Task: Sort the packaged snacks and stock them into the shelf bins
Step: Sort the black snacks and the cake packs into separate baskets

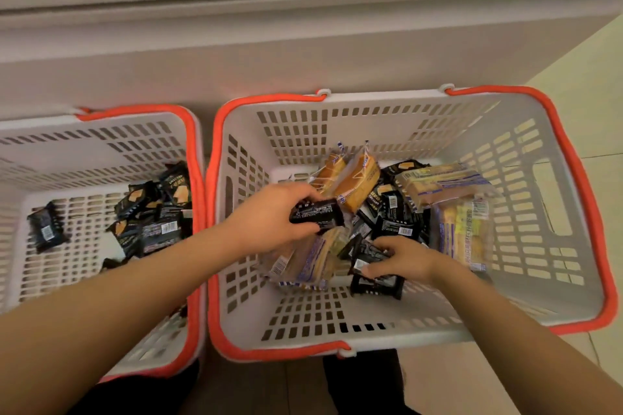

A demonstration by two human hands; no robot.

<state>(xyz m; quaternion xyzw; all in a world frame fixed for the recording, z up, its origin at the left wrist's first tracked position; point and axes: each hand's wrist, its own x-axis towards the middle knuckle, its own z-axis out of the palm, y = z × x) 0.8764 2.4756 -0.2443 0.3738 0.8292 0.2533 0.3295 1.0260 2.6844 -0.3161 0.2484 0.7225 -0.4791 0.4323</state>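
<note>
Pale floor tiles [593, 84] show at the right, and behind the baskets runs a long grey-white cabinet front [303, 54]; its top is cut off by the frame edge. Two white slotted baskets with orange rims stand on the floor, touching side by side. The right basket [397, 330] is fully in view. The left basket [101, 131] is cut off at the left edge, and the left forearm covers its near part.

Inside the left basket lie only black snack packets [151, 212], one apart from the others at the left. The right basket holds a mixed heap: black packets, orange-brown cake packs [357, 185] leaning at the back, and clear packs with blue print [451, 189] at the right. The print is too small and blurred to read.

The left hand [269, 216] is over the right basket, its fingers curled around one black packet [317, 214], thumb below it. The right hand [404, 259] is low in the heap, fingertips pinching another black packet [365, 261]; a further one [376, 286] lies partly hidden under this hand. Something dark shows at the bottom edge, and I cannot tell what.
</note>
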